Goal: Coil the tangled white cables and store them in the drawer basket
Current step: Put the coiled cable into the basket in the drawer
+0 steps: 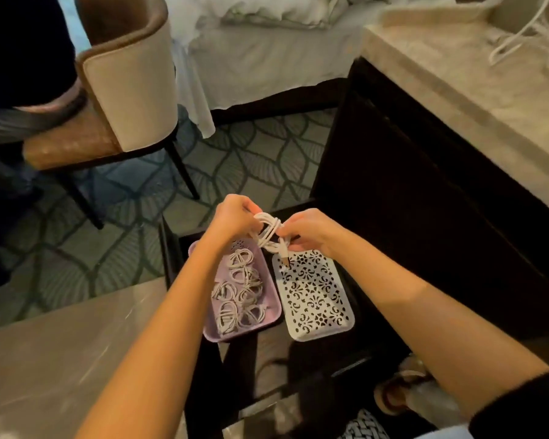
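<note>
White, smooth cable (pixel 268 230) is held as a small bundle of round loops between both hands, above the far ends of two baskets. The left hand (pixel 232 217) is closed on the loops from ten o'clock, with fingers curled round them. The right hand (pixel 308 231) pinches the cable from three o'clock. A short tail hangs from the bundle, and its metal-tipped plug (pixel 285 257) points down over the top edge of the white basket (pixel 317 299).

That basket is a shallow rectangular plastic tray with rounded corners, pierced all over by a lace-like floral pattern. Just beside it, at nine o'clock, a lilac basket (pixel 214 334) of the same shape is set, and its floor is covered by coiled cables (pixel 238 293), several tight white rings lying flat and overlapping. Both baskets are seated in a dark wooden drawer (pixel 184 248) that is pulled open.

At one o'clock of the hands, a pale veined marble top (pixel 488 122) is seen on a dark cabinet, with a loose white cable (pixel 520 36) lying on it. An upholstered chair (pixel 130 99) with a curved cream back is placed at ten o'clock on a patterned carpet (pixel 251 153). Rumpled white bedding (pixel 260 58) is seen at twelve o'clock.
</note>
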